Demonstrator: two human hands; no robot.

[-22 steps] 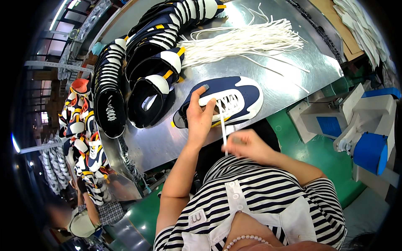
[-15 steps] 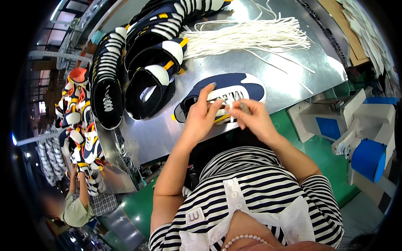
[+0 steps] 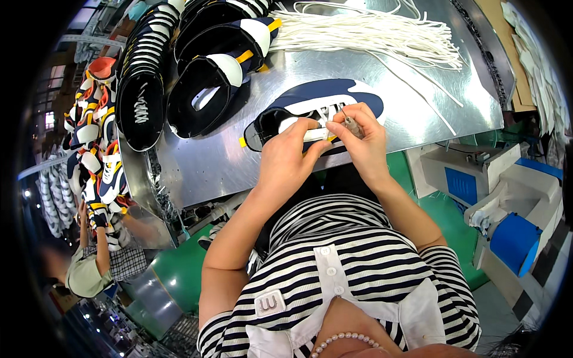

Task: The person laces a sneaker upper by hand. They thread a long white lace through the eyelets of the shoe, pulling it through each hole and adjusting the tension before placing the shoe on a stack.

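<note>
A navy and white shoe upper (image 3: 352, 88) with a black lining lies on its side on the metal table (image 3: 209, 173), its toe to the right. White lacing (image 3: 325, 111) crosses its eyelet rows. My left hand (image 3: 290, 150) is closed on the shoe's near white edge, thumb and index finger on either side. My right hand (image 3: 365, 140) grips a stubby-handled, awl-like tool (image 3: 353, 126). Its thin metal shaft points at the eyelets; the tip is too small to make out. Whether either hand also pinches the lace is hidden by the fingers.
A bundle of white laces (image 3: 370, 33) lies at the back. Nested rows of shoe uppers (image 3: 206, 95) stand at the back left. Finished-looking shoes (image 3: 110, 173) hang beyond the table's left, near another person (image 3: 89, 271). A white and blue machine (image 3: 516, 238) stands right.
The view has shifted, so the table's things sit higher. My right hand has turned, and the tool's shaft now shows at the eyelets. My left hand's index finger has come down from the navy side.
</note>
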